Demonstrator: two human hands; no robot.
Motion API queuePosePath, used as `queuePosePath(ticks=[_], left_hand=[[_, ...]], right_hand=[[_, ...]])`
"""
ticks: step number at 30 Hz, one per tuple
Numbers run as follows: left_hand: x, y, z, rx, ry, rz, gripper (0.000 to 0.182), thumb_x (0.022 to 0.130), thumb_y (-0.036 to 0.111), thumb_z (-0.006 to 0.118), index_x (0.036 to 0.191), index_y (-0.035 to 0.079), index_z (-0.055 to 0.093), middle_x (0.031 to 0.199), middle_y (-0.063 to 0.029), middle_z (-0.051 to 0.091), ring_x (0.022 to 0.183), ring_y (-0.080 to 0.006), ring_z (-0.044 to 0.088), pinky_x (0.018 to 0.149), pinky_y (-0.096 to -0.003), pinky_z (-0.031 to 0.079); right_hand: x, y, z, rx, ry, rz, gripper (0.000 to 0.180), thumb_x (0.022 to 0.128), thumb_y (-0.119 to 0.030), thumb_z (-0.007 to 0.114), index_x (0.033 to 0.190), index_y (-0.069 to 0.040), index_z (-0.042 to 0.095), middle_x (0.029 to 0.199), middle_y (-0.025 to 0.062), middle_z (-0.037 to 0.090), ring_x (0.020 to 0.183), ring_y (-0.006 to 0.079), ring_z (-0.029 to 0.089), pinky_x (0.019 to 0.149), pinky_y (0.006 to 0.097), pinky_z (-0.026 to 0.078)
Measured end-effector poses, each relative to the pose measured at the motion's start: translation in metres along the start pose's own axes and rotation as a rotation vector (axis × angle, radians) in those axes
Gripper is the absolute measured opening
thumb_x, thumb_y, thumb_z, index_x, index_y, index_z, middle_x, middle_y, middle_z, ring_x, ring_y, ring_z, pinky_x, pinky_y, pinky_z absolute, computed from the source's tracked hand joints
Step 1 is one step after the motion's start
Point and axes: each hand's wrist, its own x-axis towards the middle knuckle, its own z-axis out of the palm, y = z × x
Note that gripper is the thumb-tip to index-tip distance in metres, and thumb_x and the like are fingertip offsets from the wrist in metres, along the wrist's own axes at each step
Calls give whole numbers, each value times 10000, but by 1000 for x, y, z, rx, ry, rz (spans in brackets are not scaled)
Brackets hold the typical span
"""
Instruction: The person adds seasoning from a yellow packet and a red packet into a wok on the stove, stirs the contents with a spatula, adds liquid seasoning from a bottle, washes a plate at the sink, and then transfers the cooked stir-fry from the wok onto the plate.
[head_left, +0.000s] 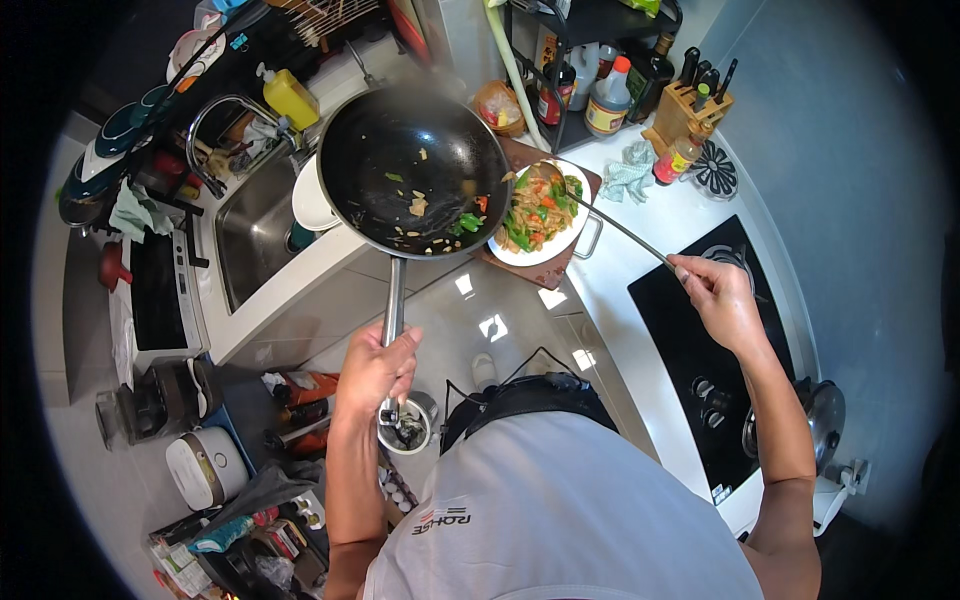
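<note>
My left hand (377, 366) grips the metal handle (394, 300) of a dark wok (405, 172). A few scraps of green pepper, a red bit and some pale pieces cling to the inside of the wok. In my right hand (716, 296) is the long thin handle of a metal ladle (619, 226), whose bowl rests on the food at the far side of a white plate (538, 256). Stir-fried meat with green and red peppers (541, 210) is heaped on that plate. The wok's right rim sits beside the plate and overlaps its left edge in view.
The plate stands on a brown cutting board (551, 279). To the right lie a black cooktop (686, 330), a knife block (688, 116) and a crumpled cloth (628, 172). A sink (251, 225) with a faucet (206, 142) is at left. A trash bin (407, 427) stands on the floor below.
</note>
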Motion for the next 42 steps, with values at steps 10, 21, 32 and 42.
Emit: queuePosePath(ticks=[10,21,32,42], left_hand=[[-4,1,2,-8,-10,-14,231,1032,153,706,878,69,556,578,25,473,397,-66,388,370,-262,324],[-11,-5,2,55,11,-11,213,1039,136,694,887,66,562,562,23,467,390,-71,389,370,-270,326],[-19,-10,2,37,5,-14,220,1037,146,700,892,64,556,553,25,454,386,-73,390,364,-269,336],[-25,-15,0,29,27,-1,216,1032,155,710,906,62,561,550,26,447,385,-76,388,367,-266,320]], right_hand=[[-7,-17,6,-200,174,-232,204,985,-35,706,1167,0,791,803,227,721,641,323,705,645,359,556],[-5,-5,8,-408,305,-377,195,959,-103,758,1143,-77,820,680,157,651,565,322,634,543,422,497],[-1,5,17,-623,287,-486,290,925,-105,756,1202,-170,814,670,93,556,545,276,603,511,409,494],[-7,19,-6,-751,293,-636,432,863,-41,728,1269,-174,788,717,71,557,605,231,617,537,376,503]])
